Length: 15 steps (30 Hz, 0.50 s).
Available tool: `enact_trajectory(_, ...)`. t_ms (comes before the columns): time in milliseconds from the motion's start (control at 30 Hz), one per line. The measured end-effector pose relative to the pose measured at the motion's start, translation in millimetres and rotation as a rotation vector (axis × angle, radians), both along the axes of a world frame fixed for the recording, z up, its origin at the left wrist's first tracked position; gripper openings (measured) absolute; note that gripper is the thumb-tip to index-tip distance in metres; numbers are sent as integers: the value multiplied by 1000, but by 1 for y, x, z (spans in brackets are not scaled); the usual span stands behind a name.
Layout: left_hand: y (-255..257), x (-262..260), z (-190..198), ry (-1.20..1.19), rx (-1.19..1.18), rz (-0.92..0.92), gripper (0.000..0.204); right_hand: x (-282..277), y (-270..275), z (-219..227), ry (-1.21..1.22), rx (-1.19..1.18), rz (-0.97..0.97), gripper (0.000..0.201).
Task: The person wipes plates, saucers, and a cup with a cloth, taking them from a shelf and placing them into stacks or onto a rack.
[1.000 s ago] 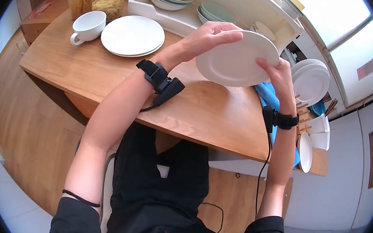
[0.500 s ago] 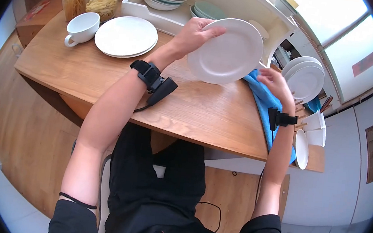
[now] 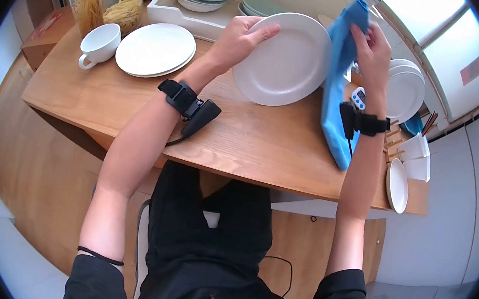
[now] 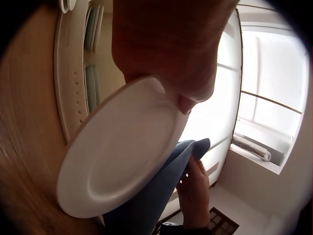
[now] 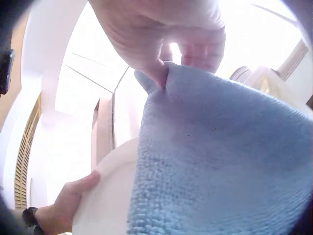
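My left hand (image 3: 236, 42) grips a white plate (image 3: 285, 61) by its upper left rim, thumb on the face. The plate is held up, tilted, above the wooden table. To its right, my right hand (image 3: 374, 53) pinches a blue cloth (image 3: 337, 95) near its top end, and the cloth hangs down beside the plate's right edge. In the right wrist view the cloth (image 5: 210, 156) shows a nubby weave, pinched between thumb and fingers, and covers part of the plate (image 5: 110, 196). The left wrist view shows the plate (image 4: 127, 147) with the cloth behind it.
Two stacked white plates (image 3: 156, 49) lie on the table's left, beside a white cup (image 3: 100, 42) and pasta containers (image 3: 123, 11). A white shelf (image 3: 185, 22) with bowls and plates stands behind. At right are racked plates (image 3: 404, 96), a small timer (image 3: 358, 97) and an oval dish (image 3: 397, 186).
My right hand let go of the plate, moved to the blue cloth and lifted it off the table beside the plate. My left hand keeps the plate, now tipped more upright and slightly left.
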<state>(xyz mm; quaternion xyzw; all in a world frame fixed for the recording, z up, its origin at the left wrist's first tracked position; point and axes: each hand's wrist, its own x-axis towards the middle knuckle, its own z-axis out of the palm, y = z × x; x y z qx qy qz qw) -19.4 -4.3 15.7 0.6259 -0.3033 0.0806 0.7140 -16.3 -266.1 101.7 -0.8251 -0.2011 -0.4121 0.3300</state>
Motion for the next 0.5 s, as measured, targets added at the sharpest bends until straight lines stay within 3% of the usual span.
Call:
enact_trajectory(133, 1, -2, 0, -26, 32, 25, 34, -12, 55, 5, -14, -126, 157, 28)
enact_trajectory(200, 1, 1, -2, -24, 41, 31, 32, -32, 77, 14, -80, -394, 249, 18)
enact_trajectory(233, 1, 3, -3, -63, 48, 47, 32, -27, 80, 10, -75, -376, 245, 18)
enact_trajectory(300, 1, 4, -7, -91, 74, 51, 32, -19, 87, 2, -174, -395, 489, 21)
enact_trajectory(500, -5, -2, -2, -167, 50, 47, 32, -22, 78, -7, -265, -410, 385, 16)
